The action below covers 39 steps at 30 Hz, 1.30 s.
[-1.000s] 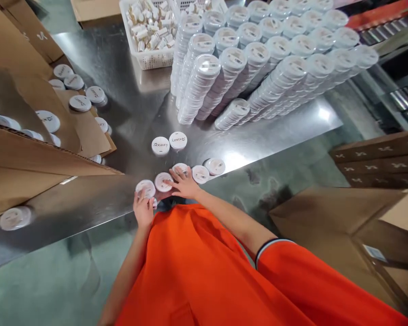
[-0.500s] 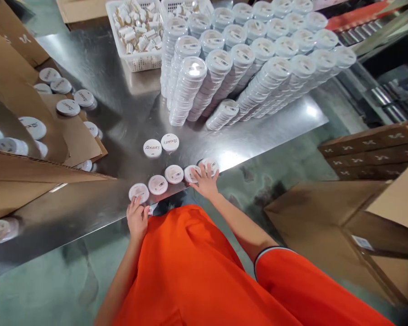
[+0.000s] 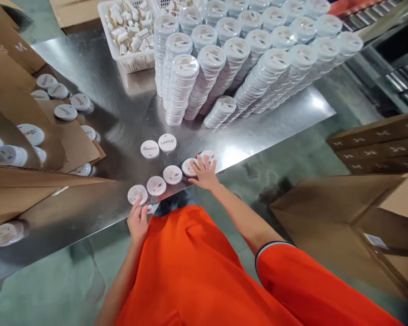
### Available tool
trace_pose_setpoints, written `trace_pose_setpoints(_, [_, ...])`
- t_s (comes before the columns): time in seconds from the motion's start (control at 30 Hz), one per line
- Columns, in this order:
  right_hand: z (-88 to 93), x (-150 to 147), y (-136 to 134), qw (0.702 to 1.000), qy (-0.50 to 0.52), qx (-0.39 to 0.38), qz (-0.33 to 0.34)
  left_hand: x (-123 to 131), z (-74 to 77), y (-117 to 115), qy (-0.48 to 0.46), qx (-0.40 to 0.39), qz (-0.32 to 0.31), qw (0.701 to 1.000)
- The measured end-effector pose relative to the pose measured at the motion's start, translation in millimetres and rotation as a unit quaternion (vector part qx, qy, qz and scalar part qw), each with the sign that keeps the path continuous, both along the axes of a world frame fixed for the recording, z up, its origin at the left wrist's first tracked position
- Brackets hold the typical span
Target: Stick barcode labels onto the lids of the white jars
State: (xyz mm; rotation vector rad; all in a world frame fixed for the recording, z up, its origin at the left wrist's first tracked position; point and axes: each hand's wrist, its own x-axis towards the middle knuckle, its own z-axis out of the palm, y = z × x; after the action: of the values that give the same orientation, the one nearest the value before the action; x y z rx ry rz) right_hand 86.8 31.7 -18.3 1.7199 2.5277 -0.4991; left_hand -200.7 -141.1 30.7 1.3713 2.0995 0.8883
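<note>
Left to right. Cardboard box (image 3: 23,181) at 9 o'clock, corrugated edge, holds flat round white pots (image 3: 65,112). Left hand (image 3: 138,222) at 6 o'clock: fingers curled narrowly against a smooth round pot (image 3: 138,194) on the brushed steel table (image 3: 88,213); grip cannot be told. Right hand (image 3: 204,174): fingers spread wide, tips on two pots (image 3: 189,167). Tall stacks of clear-capped pots (image 3: 182,90) at 12 o'clock, beside a white plastic basket (image 3: 132,65) of small pieces. Cardboard carton (image 3: 326,217) at 3 o'clock.

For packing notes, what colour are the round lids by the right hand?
White lids, clearest in the head view.
</note>
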Motion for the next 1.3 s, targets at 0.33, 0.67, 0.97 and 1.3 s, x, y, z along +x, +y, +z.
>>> trace_pose_setpoints(0.33, [74.4,-144.9,-89.9,0.781,0.515,-0.348,-0.061,22.3,26.0,15.4,-0.206,0.005,0.100,0.973])
trace_pose_setpoints(0.67, [66.6,-151.5,-92.0,0.751,0.556,-0.346,-0.081,11.5,19.8,6.3,-0.280,0.001,0.101,0.955])
trace_pose_setpoints(0.97, [62.2,-160.9,-98.4,0.796,0.512,-0.308,-0.097,10.2,16.7,4.8,-0.154,-0.034,0.097,0.983])
trace_pose_setpoints(1.3, [51.1,-182.0,-71.3,0.924,0.316,-0.183,-0.117,-8.8,-10.0,-10.2,0.053,-0.047,0.097,0.993])
